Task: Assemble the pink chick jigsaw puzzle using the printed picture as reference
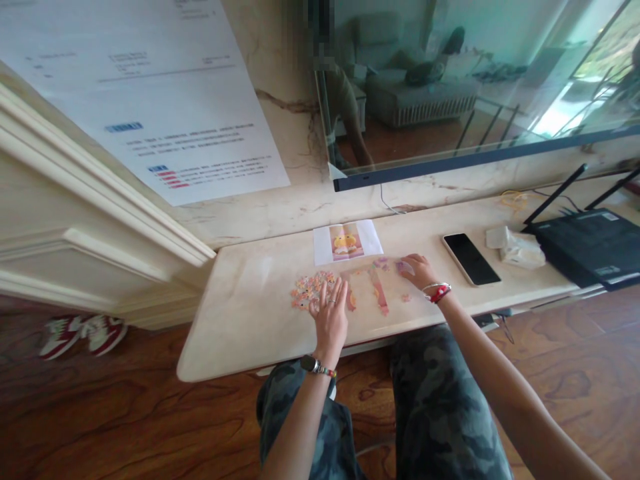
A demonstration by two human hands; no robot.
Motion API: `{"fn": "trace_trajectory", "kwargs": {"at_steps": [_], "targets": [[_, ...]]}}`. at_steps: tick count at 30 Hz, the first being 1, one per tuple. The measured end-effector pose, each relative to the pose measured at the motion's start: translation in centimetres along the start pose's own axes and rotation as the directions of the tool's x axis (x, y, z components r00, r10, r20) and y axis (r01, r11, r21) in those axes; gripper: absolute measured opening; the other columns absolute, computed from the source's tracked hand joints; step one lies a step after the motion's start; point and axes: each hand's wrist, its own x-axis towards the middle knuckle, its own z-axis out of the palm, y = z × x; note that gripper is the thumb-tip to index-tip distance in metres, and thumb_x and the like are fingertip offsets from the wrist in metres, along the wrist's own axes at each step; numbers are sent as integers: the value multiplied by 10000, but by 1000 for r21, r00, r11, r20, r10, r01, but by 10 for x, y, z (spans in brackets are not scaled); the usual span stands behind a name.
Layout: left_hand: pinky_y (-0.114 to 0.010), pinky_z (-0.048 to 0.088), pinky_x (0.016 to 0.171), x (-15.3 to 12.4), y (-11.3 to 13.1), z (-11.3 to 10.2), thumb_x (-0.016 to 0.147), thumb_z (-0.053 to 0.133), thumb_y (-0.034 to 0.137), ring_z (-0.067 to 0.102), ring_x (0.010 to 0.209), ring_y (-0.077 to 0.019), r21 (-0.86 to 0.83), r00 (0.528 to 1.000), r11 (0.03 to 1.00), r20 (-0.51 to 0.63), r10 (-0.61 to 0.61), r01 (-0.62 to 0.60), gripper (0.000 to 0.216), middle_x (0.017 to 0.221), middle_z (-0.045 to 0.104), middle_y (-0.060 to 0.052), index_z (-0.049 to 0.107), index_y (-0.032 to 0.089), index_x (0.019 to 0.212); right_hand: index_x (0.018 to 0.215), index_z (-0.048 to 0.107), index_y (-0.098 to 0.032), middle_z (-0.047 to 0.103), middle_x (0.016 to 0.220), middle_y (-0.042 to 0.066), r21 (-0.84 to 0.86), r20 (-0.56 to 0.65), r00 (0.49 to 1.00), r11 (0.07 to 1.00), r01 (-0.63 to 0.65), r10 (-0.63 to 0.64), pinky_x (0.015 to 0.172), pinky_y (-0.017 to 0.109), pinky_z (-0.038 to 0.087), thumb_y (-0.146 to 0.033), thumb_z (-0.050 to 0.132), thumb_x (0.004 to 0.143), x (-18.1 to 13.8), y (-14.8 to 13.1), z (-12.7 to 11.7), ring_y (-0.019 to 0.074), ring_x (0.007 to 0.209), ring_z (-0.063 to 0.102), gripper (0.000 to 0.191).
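Spanning the frame, the pale marble bench (pixel 240 313) carries a black router (pixel 590 247) at far right, a dark phone (pixel 471 258) and a reference picture (pixel 347 241) by the wall. Toward its front edge lies the part-built puzzle (pixel 373 287), its pink strip running away from the person. The loose pieces (pixel 310 288) heap just beyond the left hand (pixel 329 317), which lies flat, fingers spread, nearer them. The right hand (pixel 417 270) curls over the puzzle's far right corner, and I cannot tell whether it pinches a piece.

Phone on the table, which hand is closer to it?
Right. The right hand rests just left of the phone, not touching it. The left hand lies farther left, by the loose puzzle pieces.
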Motion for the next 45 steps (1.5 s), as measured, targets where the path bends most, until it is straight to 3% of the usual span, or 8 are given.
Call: {"fn": "trace_trajectory", "kwargs": {"at_steps": [6,12,15,19,23,29,37,45], "targets": [[-516,254,933,-4,7,-5,823,293,165,155,1275,-256,13,991,997,-110,-75,77,477,1352,310,-53,283,258,1290,751,625,-151,601,762,75,20,2,1000,1000,-11,11,703,278,431,-233,493,752,6,8,4,154,720,540,155],[-456,301,942,-24,12,-5,836,332,215,234,1248,-252,-28,986,999,-161,-49,45,413,1307,373,-92,364,223,1247,756,606,-170,605,706,40,251,-87,994,967,-37,61,607,264,450,-284,470,766,-21,-1,-9,128,614,540,178],[-414,336,936,-35,15,-4,826,367,203,300,1208,-247,-110,988,994,-154,8,-26,368,1266,398,-116,432,200,1188,770,612,-174,614,744,43,402,-16,998,914,-53,65,590,255,460,-328,488,756,-36,-17,-20,128,636,558,198],[-354,378,918,-46,21,0,823,381,177,430,1084,-188,-254,992,962,-104,71,-95,302,1132,477,-104,479,192,1108,885,614,-179,611,778,44,564,124,992,824,-54,-19,567,238,466,-320,454,781,-57,-45,-23,111,615,561,238],[-300,414,879,-46,27,6,818,380,140,483,1005,-151,-356,991,926,-24,129,-129,296,1051,523,-75,460,182,1101,927,612,-185,634,787,41,556,180,981,830,-40,-73,610,245,470,-287,493,758,-67,-68,-11,122,666,572,231],[-283,435,819,-31,35,14,794,441,141,519,943,-145,-363,991,928,65,120,-88,305,1023,541,-56,463,209,1091,900,625,-197,657,788,23,473,193,977,881,-9,-94,632,247,461,-223,505,740,-57,-82,5,106,609,568,202],[-241,430,746,-18,41,21,797,469,223,534,879,-143,-285,988,958,132,82,-41,249,973,540,-54,510,216,1043,934,597,-193,618,846,53,454,28,999,891,15,-31,679,267,467,-252,428,794,-66,-66,2,144,772,567,228],[-232,417,704,-17,44,23,826,420,267,529,833,-137,-265,986,963,140,95,-55,168,907,534,-43,561,202,890,927,602,-205,587,933,66,422,-6,994,901,101,-109,794,327,454,-248,433,791,-77,-56,2,165,884,537,221]]}}
